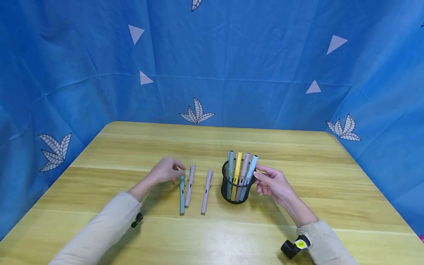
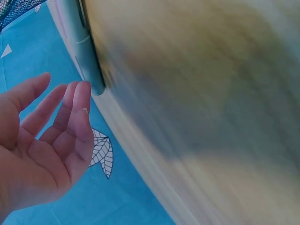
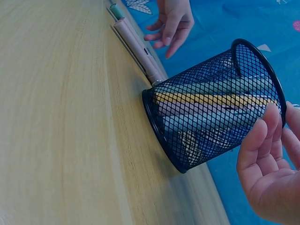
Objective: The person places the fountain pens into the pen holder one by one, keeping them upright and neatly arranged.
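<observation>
My right hand holds the rim of a black mesh pen holder, thumb and fingertips right at its edge. Inside stand a teal pen, a yellow pen, a mauve pen and a light blue pen, the last close by my thumb. To the left, my left hand hovers with loosely bent fingers at the top end of another teal pen, which lies on the table. In the left wrist view, its fingertips overlap that pen's end.
Two mauve pens lie on the wooden table: one right beside the teal pen, the other between it and the pen holder. A blue patterned cloth hangs behind the table and along its sides.
</observation>
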`<action>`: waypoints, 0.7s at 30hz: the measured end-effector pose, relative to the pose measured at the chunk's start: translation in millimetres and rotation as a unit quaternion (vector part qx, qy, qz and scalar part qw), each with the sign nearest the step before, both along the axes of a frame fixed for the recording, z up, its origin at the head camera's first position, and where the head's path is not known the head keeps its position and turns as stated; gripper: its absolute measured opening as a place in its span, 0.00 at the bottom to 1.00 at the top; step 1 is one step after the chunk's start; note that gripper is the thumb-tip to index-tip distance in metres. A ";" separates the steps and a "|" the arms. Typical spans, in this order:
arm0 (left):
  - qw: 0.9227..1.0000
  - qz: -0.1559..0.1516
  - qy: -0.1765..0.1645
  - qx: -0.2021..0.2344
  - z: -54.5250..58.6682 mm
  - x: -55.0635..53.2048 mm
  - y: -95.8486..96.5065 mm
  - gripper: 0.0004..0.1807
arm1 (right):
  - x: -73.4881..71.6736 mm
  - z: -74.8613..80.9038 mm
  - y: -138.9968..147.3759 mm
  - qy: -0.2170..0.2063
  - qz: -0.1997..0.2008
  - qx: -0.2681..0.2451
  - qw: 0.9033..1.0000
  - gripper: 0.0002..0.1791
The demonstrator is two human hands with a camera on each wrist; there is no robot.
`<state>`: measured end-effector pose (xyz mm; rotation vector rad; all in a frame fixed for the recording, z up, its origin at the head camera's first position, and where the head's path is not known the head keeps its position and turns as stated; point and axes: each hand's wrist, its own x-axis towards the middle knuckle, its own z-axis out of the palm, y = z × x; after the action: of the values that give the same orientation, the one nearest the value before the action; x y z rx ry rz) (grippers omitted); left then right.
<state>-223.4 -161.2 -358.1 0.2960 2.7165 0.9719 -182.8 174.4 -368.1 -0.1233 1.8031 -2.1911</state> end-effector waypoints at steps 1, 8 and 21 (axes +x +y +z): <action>1.000 -0.002 -0.001 -0.001 -0.9 0.4 -0.5 0.15 | 0.0 0.0 0.0 0.000 -0.001 0.000 1.000 0.31; 0.999 0.012 -0.042 0.018 -5.0 4.8 -4.0 0.22 | 0.0 0.0 0.8 -0.003 0.004 -0.002 1.000 0.31; 0.990 0.030 -0.126 0.058 -10.0 7.9 -7.0 0.38 | 0.3 0.8 1.4 -0.008 0.007 -0.014 1.000 0.31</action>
<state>-215.5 -168.2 -368.1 0.1031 2.4585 1.1045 -182.4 175.9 -367.3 -0.1253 1.7572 -2.2023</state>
